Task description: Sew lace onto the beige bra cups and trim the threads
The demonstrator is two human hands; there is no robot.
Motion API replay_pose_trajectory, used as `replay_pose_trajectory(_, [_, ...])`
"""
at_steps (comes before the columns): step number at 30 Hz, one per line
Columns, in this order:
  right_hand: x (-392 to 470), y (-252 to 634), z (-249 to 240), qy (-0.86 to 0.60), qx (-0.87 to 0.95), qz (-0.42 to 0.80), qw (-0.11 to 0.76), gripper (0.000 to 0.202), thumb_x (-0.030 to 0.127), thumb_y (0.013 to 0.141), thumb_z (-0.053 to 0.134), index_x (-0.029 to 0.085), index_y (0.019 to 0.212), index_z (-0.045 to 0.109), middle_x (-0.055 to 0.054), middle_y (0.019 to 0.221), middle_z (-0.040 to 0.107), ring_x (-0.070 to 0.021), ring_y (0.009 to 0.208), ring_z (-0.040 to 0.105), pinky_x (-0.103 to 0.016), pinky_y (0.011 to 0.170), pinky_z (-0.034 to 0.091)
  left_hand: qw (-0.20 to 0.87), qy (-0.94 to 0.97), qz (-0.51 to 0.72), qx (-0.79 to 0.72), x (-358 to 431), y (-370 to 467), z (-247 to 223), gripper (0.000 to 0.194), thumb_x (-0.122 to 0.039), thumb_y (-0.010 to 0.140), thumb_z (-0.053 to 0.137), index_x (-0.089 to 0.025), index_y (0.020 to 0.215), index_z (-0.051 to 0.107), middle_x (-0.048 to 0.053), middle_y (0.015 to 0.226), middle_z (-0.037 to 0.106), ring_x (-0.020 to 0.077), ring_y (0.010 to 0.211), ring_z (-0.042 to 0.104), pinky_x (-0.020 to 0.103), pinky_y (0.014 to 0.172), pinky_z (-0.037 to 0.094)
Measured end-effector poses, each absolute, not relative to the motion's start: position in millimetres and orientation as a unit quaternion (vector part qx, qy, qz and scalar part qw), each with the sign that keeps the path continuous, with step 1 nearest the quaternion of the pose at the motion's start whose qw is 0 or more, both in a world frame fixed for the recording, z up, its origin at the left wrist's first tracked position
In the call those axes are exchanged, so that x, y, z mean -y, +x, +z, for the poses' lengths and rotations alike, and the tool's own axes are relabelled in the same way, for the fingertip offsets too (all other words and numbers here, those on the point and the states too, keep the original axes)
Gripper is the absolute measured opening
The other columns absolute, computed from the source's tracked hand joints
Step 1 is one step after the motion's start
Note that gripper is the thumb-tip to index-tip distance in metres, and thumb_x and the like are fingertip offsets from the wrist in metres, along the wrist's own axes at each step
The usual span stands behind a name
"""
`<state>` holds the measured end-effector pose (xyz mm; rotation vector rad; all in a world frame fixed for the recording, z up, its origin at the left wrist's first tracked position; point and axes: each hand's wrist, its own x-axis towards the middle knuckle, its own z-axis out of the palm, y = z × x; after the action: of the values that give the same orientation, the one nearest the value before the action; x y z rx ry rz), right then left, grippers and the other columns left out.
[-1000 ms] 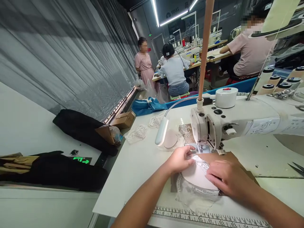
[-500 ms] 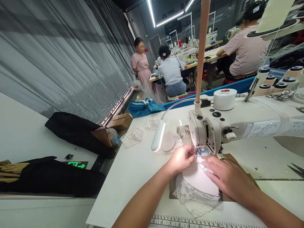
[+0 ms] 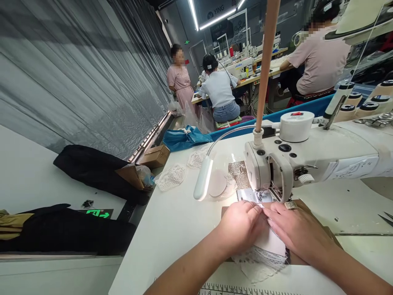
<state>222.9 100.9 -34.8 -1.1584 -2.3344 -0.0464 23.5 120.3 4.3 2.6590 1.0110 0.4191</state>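
A white sewing machine (image 3: 258,166) stands at the right, its needle area lit just beyond my fingers. Below the needle lies a pale fabric piece (image 3: 272,241) with a lace edge (image 3: 260,262), partly covered by my hands. My left hand (image 3: 241,225) is closed on the upper edge of the fabric, its fingertips bent together. Flat on the fabric's right side rests my right hand (image 3: 294,227), fingers stretched forward and a ring-like metal band on one. The two hands' fingertips meet near the presser foot. Brown board (image 3: 302,258) shows beneath the fabric.
A lamp head (image 3: 203,180) hangs left of the machine. Lace pieces (image 3: 172,177) and a round pale piece (image 3: 217,183) lie behind. Scissors (image 3: 386,219) are at the right edge, a ruler strip (image 3: 233,289) in front. Several people are farther back.
My left hand has moved from beside the needle down toward me and now covers more of the fabric. My right hand stays nearly in place. The view has shifted slightly.
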Motion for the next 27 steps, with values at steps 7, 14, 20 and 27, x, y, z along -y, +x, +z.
replay_pose_trajectory(7, [-102, 225, -36, -0.448, 0.865, -0.017, 0.227, 0.032, 0.015, 0.094, 0.036, 0.019, 0.097, 0.067, -0.004, 0.078, 0.066, -0.0205, 0.064, 0.064, -0.034, 0.056, 0.046, 0.076, 0.927, 0.117, -0.349, -124, 16, -15, 0.047, -0.037, 0.091, 0.051, -0.007, 0.127, 0.056, 0.016, 0.132, 0.059, 0.031, 0.118, 0.057, 0.044, 0.098, 0.051])
replay_pose_trajectory(14, [-105, 223, -46, -0.468, 0.856, -0.072, 0.208, 0.037, 0.016, 0.094, 0.037, 0.019, 0.113, 0.069, -0.01, 0.095, 0.073, -0.0221, 0.077, 0.07, -0.031, 0.06, 0.053, 0.086, 0.941, 0.095, -0.314, -141, 8, -17, 0.054, -0.04, 0.093, 0.049, -0.004, 0.134, 0.052, 0.02, 0.139, 0.054, 0.0324, 0.123, 0.054, 0.046, 0.103, 0.047])
replay_pose_trajectory(20, [-105, 220, -48, -0.481, 0.841, -0.107, 0.225, 0.038, 0.02, 0.095, 0.037, 0.02, 0.111, 0.071, -0.011, 0.101, 0.075, -0.027, 0.082, 0.072, -0.039, 0.062, 0.059, 0.095, 0.952, 0.078, -0.281, -156, 4, -11, 0.054, -0.04, 0.092, 0.052, -0.008, 0.135, 0.052, 0.017, 0.137, 0.056, 0.0302, 0.124, 0.054, 0.043, 0.106, 0.044])
replay_pose_trajectory(27, [-104, 228, -44, -0.5, 0.827, -0.028, 0.255, 0.038, 0.025, 0.098, 0.035, 0.016, 0.109, 0.071, -0.007, 0.081, 0.076, -0.0219, 0.065, 0.07, -0.034, 0.056, 0.057, 0.055, 0.963, 0.052, -0.257, -150, 2, 11, 0.039, -0.021, 0.087, 0.05, -0.01, 0.125, 0.057, 0.016, 0.134, 0.058, 0.0314, 0.123, 0.051, 0.049, 0.105, 0.038])
